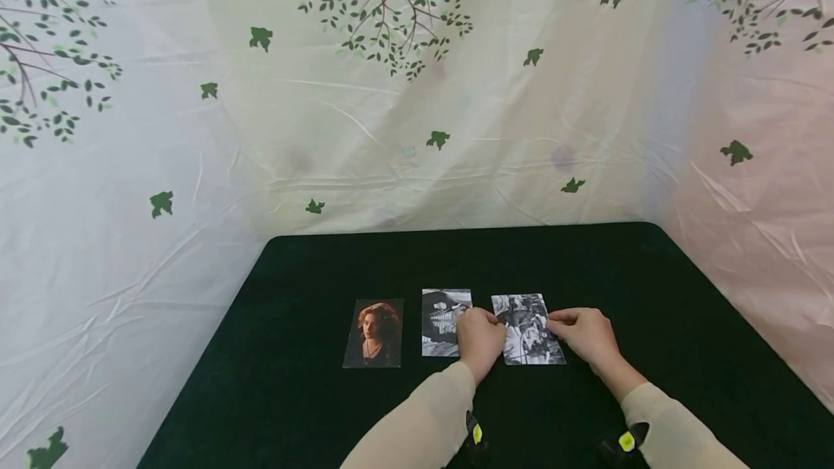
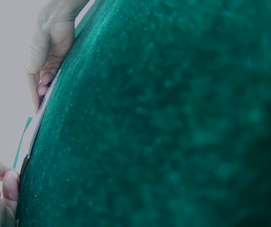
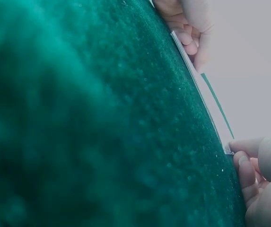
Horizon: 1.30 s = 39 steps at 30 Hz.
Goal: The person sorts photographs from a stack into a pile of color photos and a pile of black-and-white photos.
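A black-and-white photo card [image 1: 529, 328] lies at the right of a row on the dark green table. My left hand [image 1: 481, 339] pinches its left edge, and my right hand [image 1: 583, 335] grips its right edge between thumb and fingers. In the right wrist view the card [image 3: 199, 90] appears as a thin pale strip, almost level with the cloth. Another black-and-white photo card [image 1: 441, 324] lies just left of my left hand, which covers part of its right side. Farther left is a color portrait card [image 1: 373, 335] of a person with reddish hair.
The dark green cloth-covered table [image 1: 293, 418] has rounded far corners. Pale curtains [image 1: 365, 179] printed with leaves and branches hang behind it and along both sides. Black wrist straps [image 1: 630, 440] with yellow tags sit at both sleeves.
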Each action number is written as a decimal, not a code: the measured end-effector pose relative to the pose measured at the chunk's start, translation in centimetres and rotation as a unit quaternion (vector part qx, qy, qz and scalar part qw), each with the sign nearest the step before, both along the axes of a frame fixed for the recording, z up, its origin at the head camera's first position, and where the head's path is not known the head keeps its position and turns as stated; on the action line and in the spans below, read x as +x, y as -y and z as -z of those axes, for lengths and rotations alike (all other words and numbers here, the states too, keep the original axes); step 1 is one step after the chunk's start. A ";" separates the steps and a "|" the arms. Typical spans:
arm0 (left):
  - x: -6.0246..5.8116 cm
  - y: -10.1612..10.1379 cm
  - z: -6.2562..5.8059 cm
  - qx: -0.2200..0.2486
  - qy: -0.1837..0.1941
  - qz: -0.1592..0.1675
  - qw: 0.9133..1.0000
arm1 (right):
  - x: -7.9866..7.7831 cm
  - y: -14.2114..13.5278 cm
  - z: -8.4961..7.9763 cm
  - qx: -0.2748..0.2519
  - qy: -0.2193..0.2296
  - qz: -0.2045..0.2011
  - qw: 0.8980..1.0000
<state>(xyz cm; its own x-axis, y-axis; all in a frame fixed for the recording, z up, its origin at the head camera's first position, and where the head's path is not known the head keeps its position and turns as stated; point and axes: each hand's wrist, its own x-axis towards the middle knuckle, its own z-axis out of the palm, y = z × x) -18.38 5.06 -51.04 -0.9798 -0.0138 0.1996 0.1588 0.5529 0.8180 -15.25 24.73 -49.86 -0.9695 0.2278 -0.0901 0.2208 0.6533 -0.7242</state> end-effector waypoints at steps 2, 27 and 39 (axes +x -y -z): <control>0.0 0.0 -0.1 0.003 0.001 0.001 1.000 | 0.0 0.0 -0.1 -0.002 0.002 0.001 1.000; 0.0 8.7 -3.9 -0.026 -0.059 0.021 0.998 | 0.1 -0.5 -0.7 -0.106 0.020 0.018 0.994; -0.6 14.0 -3.6 -0.075 -0.008 -0.012 0.997 | -0.1 7.1 -3.9 -0.096 -0.010 -0.042 0.994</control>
